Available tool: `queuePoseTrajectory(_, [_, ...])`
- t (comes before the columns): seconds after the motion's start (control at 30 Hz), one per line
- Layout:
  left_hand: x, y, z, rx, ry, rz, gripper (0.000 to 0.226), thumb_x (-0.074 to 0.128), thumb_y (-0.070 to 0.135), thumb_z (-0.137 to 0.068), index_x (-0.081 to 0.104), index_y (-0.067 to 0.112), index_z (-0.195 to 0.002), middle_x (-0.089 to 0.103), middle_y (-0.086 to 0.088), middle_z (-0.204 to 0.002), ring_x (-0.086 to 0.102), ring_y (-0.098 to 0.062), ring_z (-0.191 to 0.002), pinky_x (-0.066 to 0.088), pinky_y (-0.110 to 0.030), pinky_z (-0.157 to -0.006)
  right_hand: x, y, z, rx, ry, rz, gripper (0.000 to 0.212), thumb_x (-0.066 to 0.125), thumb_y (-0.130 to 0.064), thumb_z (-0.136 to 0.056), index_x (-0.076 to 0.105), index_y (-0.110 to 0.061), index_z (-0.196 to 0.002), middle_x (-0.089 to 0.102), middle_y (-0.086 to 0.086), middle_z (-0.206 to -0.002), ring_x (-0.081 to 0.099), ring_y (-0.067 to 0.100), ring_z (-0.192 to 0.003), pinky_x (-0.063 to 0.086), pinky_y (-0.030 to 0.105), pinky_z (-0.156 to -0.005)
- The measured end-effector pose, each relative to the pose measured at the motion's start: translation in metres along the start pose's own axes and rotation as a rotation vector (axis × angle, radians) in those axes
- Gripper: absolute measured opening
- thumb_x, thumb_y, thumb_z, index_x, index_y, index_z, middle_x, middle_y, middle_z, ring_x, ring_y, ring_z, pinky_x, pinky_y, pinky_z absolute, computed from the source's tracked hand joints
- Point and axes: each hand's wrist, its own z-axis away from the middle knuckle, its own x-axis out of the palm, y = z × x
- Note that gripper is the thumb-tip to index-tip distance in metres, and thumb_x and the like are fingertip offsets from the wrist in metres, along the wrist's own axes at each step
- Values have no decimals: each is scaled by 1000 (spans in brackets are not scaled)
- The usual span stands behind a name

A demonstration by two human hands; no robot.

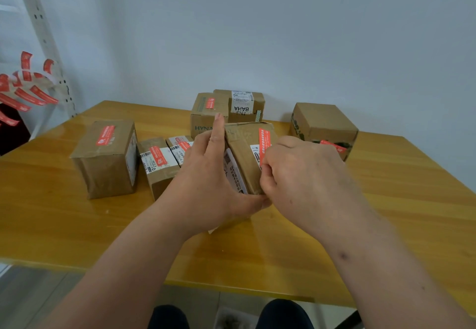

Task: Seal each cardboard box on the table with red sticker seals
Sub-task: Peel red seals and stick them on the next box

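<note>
A tilted cardboard box [244, 148] stands at the table's middle, between my two hands. My left hand [206, 174] grips its left side, the thumb curled under the near corner and the index finger pointing up along the edge. A red sticker seal [264, 144] runs down the box's top face. My right hand [296, 171] has its fingers curled on the seal's lower end at the box's edge. Several other cardboard boxes around it carry red seals: one at the left [107, 157], two small ones [158, 164] beside it, two at the back [226, 108].
A brown box [323, 128] at the back right has a red seal low on its near side. Strips of red seals [25, 89] hang off a white shelf post at the far left. The yellow wooden table [257, 251] ends close to my knees.
</note>
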Motion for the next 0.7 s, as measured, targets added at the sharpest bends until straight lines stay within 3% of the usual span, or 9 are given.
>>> queuePoseTrajectory(0.2, [0,0,1,2,-2,-29,146,73,72,-46,-26,34,-147,12,22,-145,18,-11,-140,30,-37,-114,-1,3,0,64,-28,-51,24,77,-9,-60,54,-13,-54,49,1,-51,42,18,-38,27,24,-37])
queuePoseTrajectory(0.33, [0,0,1,2,-4,-41,147,77,70,-49,-27,34,-147,12,21,-147,18,-11,-140,31,-36,-113,-6,4,0,115,-78,-84,20,59,-20,-80,46,-17,-64,47,-2,-62,43,18,-49,21,22,-42])
queuePoseTrajectory(0.43, [0,-1,0,1,-6,-34,147,76,71,-47,-26,35,-147,14,20,-146,19,-10,-139,30,-36,-114,-10,8,0,144,-154,-131,18,44,-29,-91,50,-20,-77,50,-6,-77,48,14,-66,35,25,-53])
queuePoseTrajectory(0.57, [0,-2,-1,-13,-11,-26,148,73,73,-43,-26,36,-146,14,20,-146,19,-11,-139,30,-39,-115,-13,14,4,257,-133,-333,20,51,-34,-84,66,-22,-86,58,-9,-83,55,7,-76,50,29,-68])
queuePoseTrajectory(0.63, [0,-1,-1,-12,-7,-22,148,73,73,-43,-26,37,-146,14,21,-144,20,-11,-138,31,-38,-114,-10,14,6,294,-136,-379,26,52,-41,-81,68,-22,-87,57,-9,-85,56,7,-78,52,32,-70])
queuePoseTrajectory(0.7, [0,0,-1,-8,-5,-24,147,75,72,-46,-26,37,-146,14,22,-143,20,-10,-137,31,-36,-113,-7,12,8,288,-145,-340,25,55,-44,-83,68,-23,-87,53,-9,-88,54,6,-78,50,26,-67])
